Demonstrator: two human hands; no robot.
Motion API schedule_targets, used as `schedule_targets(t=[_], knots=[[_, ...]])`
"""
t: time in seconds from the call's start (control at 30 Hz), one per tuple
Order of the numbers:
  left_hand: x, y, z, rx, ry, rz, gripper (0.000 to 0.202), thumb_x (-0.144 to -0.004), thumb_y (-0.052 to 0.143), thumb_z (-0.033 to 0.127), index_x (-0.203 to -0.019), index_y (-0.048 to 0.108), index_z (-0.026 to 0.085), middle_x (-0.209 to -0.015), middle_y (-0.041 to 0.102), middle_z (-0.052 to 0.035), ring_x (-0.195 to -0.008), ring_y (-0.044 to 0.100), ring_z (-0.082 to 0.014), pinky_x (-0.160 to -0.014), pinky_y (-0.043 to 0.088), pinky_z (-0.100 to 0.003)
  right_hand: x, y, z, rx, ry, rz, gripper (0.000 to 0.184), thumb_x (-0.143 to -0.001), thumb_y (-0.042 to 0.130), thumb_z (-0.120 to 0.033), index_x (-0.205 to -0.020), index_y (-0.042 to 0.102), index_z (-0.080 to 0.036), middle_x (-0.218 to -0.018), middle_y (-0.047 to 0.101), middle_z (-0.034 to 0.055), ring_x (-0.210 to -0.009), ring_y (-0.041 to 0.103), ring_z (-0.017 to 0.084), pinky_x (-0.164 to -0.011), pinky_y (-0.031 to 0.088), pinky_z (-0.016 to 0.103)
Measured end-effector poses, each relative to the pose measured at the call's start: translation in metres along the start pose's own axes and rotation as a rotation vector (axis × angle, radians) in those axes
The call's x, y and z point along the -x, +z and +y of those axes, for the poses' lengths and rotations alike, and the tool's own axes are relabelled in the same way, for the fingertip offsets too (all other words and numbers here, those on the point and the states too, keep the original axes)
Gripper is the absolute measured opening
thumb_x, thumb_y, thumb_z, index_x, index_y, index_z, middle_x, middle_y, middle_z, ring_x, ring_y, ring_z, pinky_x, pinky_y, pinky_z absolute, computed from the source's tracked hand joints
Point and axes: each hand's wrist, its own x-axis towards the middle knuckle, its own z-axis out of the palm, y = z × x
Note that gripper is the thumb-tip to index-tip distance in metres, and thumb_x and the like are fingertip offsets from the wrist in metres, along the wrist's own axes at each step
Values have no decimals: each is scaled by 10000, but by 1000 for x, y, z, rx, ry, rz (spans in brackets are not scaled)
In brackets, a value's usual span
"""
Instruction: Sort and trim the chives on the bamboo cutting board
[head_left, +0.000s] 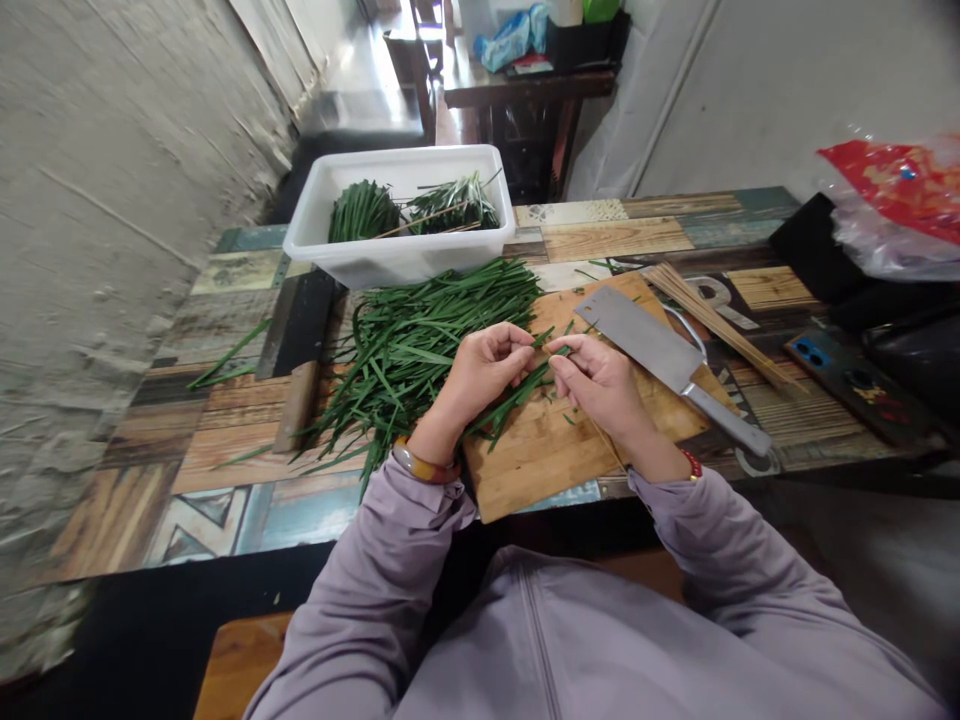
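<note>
Perhaps an eatery, judging by the cleaver [641, 335], chopping board [517, 482] and heaped greens [454, 312].

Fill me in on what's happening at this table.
Over a wooden cutting board, a person's right hand pinches a few green leaves, with the left hand close beside it. A big loose pile of leaves lies to the left. A cleaver lies across the board's right side, and leaf bundles sit in a white tub behind the pile.

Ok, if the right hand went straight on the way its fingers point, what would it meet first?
The right hand would probably meet the left hand first, though depth there is unclear.
</note>
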Motion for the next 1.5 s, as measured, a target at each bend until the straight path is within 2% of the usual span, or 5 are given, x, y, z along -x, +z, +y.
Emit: schedule_targets(t=[0.6, 0.8, 1.07, 1.33, 1.5], knots=[[0, 0, -1, -6, 61, -12, 150, -768, 681, 258, -844, 632, 138, -598, 549, 55, -471, 438, -46, -466, 334, -187, -1, 0, 3, 25, -8, 0, 263, -912, 592, -417, -1053, 667, -208, -558, 579, -59, -447, 480, 100, -466, 383, 234], [-1, -1, -7, -211, 158, 23, 114, -800, 633, 243, -840, 659, 139, -605, 556, 39, -489, 434, -61, -484, 308, -201, -1, 0, 3, 45, -1, 0, 253, -912, 584, -410, -1050, 664, -213, -551, 577, -58, -451, 483, 106, -466, 381, 238], [-1, -2, -8, -603, 415, 102, 113, -839, 591, 164, -821, 703, 156, -699, 653, 8, -606, 514, -95, -606, 385, -221, -2, 0, 1, 75, 10, -1, 222, -900, 586, -383, -1015, 656, -207, -532, 580, -57, -440, 488, 113, -467, 375, 247], [0, -1, -6, -656, 388, 97, 99, -844, 608, 166, -816, 702, 179, -687, 645, 12, -629, 542, -116, -640, 402, -228, -2, 0, 1, 83, 39, 3, 250, -902, 587, -431, -1027, 648, -224, -548, 584, -48, -458, 506, 129, -468, 383, 257], [0, -1, -6, -634, 384, 71, 90, -848, 619, 169, -803, 697, 176, -690, 644, 11, -633, 538, -116, -652, 397, -232, -2, -1, 4, 53, 43, 17, 353, -889, 621, -428, -1167, 609, -211, -571, 607, -44, -462, 519, 135, -462, 390, 261]])
